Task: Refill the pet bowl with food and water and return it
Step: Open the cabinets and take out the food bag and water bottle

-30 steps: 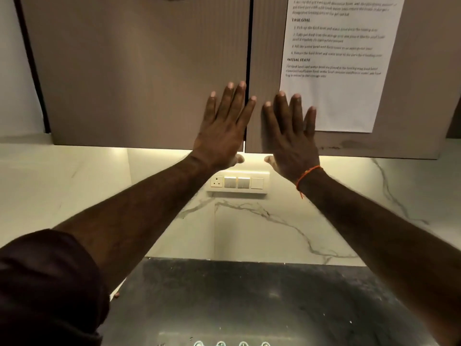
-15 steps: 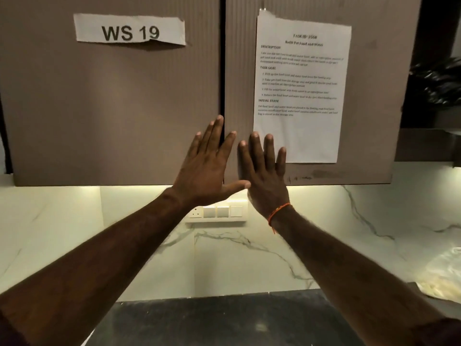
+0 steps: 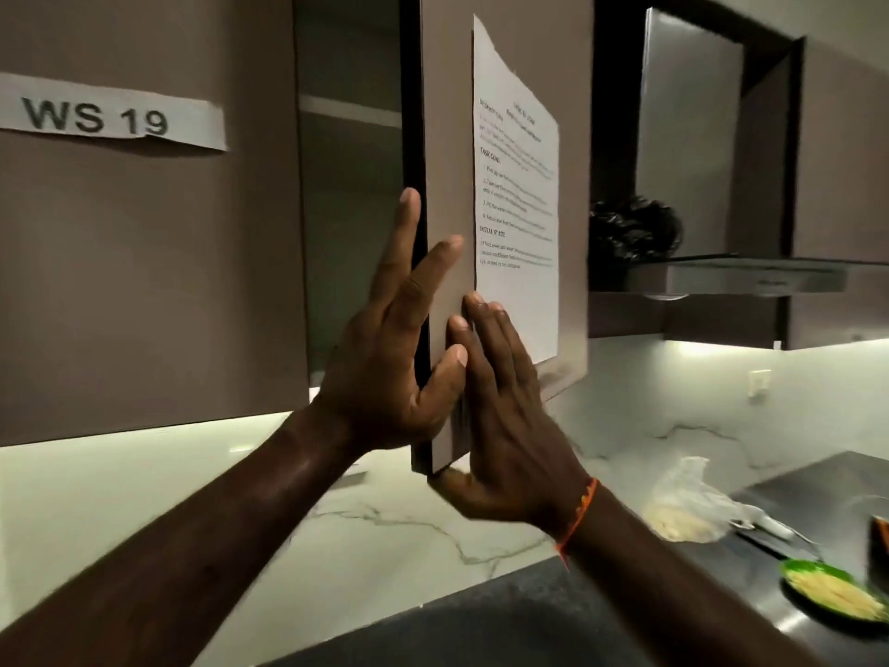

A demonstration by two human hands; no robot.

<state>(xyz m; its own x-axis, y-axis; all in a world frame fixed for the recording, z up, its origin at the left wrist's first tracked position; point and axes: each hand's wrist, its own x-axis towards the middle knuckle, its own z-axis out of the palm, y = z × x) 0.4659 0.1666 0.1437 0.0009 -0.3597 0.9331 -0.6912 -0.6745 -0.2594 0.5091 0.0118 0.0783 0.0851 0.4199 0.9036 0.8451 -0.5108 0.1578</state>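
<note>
Since 0.5 seconds ago the right cabinet door (image 3: 447,137) has swung open, showing a shelf inside. Left hand (image 3: 389,358) lies against its edge, fingers nearly straight, thumb on the front. Right hand (image 3: 505,426) presses the face flat, fingers extended. A green bowl (image 3: 832,596) holding pale food sits on the counter (image 3: 529,633), far right.

Taupe cabinet door (image 3: 447,137); white grey-veined backsplash (image 3: 385,512); green bowl (image 3: 793,570).
</note>
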